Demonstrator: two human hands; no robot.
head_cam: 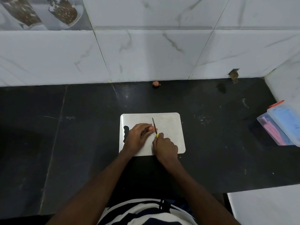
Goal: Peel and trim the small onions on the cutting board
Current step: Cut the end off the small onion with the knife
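Two hands work over the white cutting board [170, 120] on the dark worktop [81, 127]: the left hand [136, 137] grips a small onion [151, 128], while the right hand [165, 147] clasps a yellow-handled knife [155, 127], its blade just beside the onion's exposed end. Another small onion [156, 83] lies well apart, against the tiled wall [146, 54].

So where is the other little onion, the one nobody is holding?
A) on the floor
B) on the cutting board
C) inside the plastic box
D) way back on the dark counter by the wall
D: the loose onion sits on the dark counter against the tiled wall, far behind the cutting board.
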